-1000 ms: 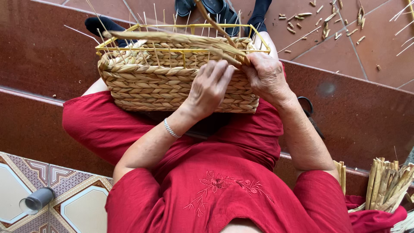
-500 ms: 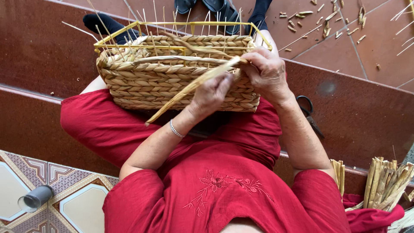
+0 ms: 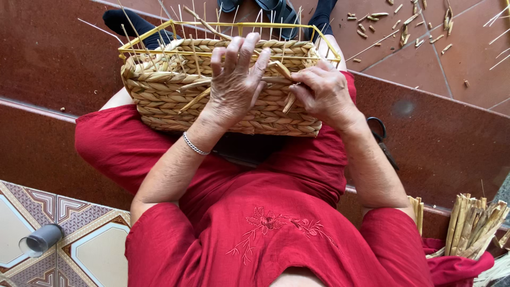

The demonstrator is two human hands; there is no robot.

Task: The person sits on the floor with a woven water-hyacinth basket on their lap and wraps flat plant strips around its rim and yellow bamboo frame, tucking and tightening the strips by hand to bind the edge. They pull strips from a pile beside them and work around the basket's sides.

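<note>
**Two hands at the wall of a woven basket held on the lap**

A rectangular basket (image 3: 175, 90) of plaited straw-coloured fibre rests on the knees of a seated person dressed in red. Its near wall faces the camera; a yellow wire frame (image 3: 159, 29) runs along its top edge, and thin upright stakes (image 3: 194, 50) stand up past the rim.

The left hand (image 3: 236, 79) lies flat against the near wall with fingers spread and extended upward toward the rim. It is open and grips nothing; the palm presses the weave, and a loose flat strand (image 3: 194, 100) slants out from beneath it. A silver bracelet (image 3: 195, 144) circles that wrist.

The right hand (image 3: 324, 90) sits just beside the left, at the right part of the same wall. Its fingers are curled, pinching the end of a pale fibre strand (image 3: 284, 74) that bends down between the two hands.

Black-handled scissors (image 3: 378, 130) lie on the dark red step near the right forearm. A bundle of dry fibre stalks (image 3: 475, 223) stands at lower right, cut fibre scraps (image 3: 404, 24) are scattered on the tiles beyond, and a small grey cylinder (image 3: 41, 239) lies on the patterned floor at lower left.
</note>
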